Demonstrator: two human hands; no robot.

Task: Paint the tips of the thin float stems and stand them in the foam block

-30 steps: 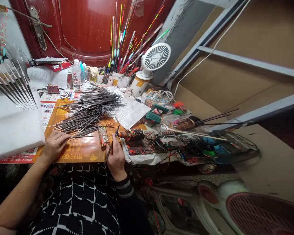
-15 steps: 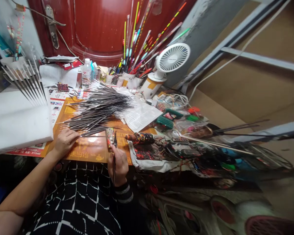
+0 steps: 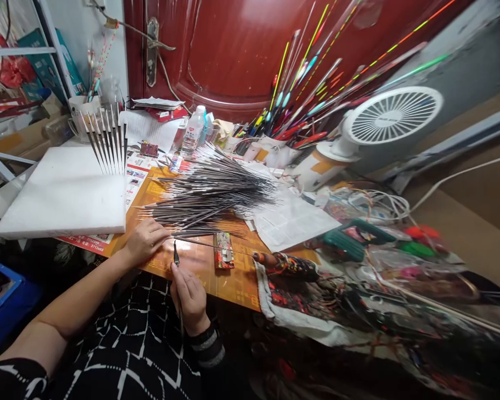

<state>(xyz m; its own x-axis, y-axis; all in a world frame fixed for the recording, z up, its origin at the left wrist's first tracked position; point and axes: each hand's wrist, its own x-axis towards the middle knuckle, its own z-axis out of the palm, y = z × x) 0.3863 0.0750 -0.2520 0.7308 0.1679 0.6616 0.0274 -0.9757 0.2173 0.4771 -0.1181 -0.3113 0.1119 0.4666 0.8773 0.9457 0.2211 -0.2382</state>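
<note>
My left hand (image 3: 146, 242) is closed on the end of a slim dark fishing float (image 3: 198, 241) at the table edge. The float lies level, and its thin end points at the brown tip of a paint-stained handheld tool (image 3: 291, 265); whether they join I cannot tell. In my right hand (image 3: 190, 294), held low, is a thin paintbrush (image 3: 176, 254) with its dark tip up, just below the float. A paint-smeared block (image 3: 224, 253) lies behind the float's thin part. Beyond my left hand spreads a big pile of similar dark floats (image 3: 208, 189).
A white foam block (image 3: 66, 194) stands at left, with several floats (image 3: 108, 141) stuck upright in it. At the back are a bottle (image 3: 194, 130), cups of bright floats and a white fan (image 3: 394, 116). Cables (image 3: 375, 203) and bags clutter the right. White paper (image 3: 295, 219) lies beside the pile.
My view has turned left. My right hand has brought the brush from the paint-smeared block leftward to near my left hand. My left hand keeps its hold on the float.
</note>
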